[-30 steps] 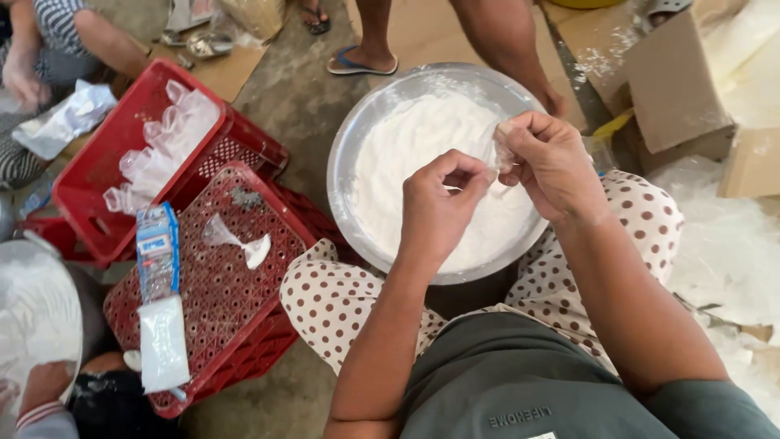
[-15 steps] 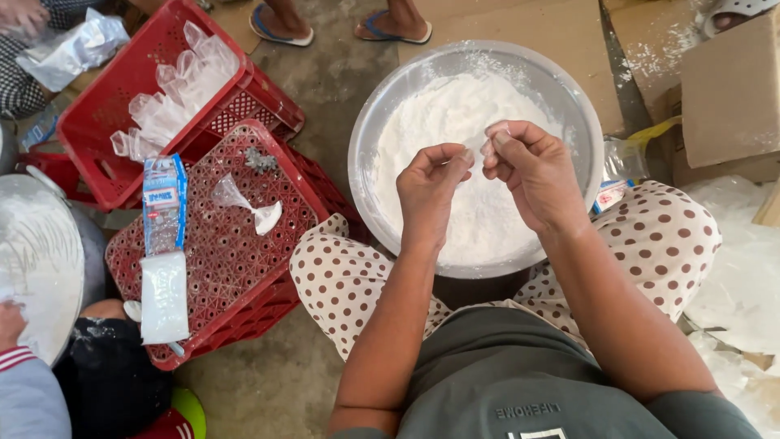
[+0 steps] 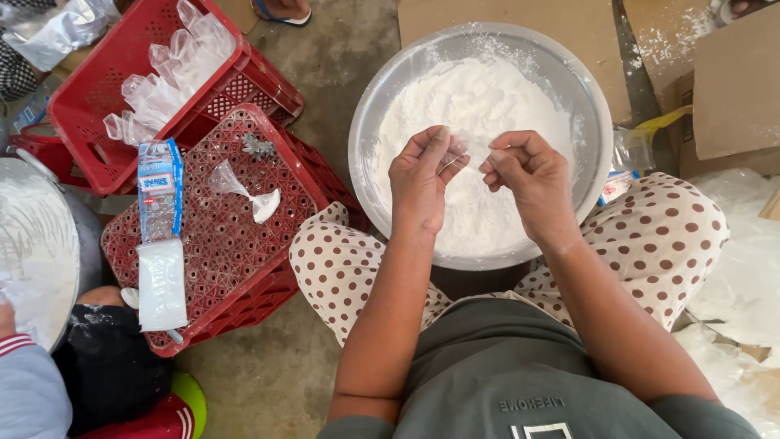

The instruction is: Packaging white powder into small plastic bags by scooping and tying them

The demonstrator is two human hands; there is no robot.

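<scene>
Left hand [image 3: 421,180]: over the metal basin [image 3: 597,122] — grip pinched on one edge of a small clear plastic bag [image 3: 471,152].
Right hand [image 3: 528,177]: beside the left, above the basin — grip closed on the bag's other edge.
Bag: held between both hands, above the white powder [image 3: 479,102] that fills the basin.
Upturned red crate [image 3: 211,236]: left of the basin; a filled, twisted bag [image 3: 248,193] and a long packet [image 3: 160,236] lie on it.
Second red crate [image 3: 106,65]: farther left of the basin, holding empty clear bags [image 3: 166,69].

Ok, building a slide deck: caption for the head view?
Both hands, left hand and right hand, pinch a small clear bag above a metal bowl of white powder.
</scene>
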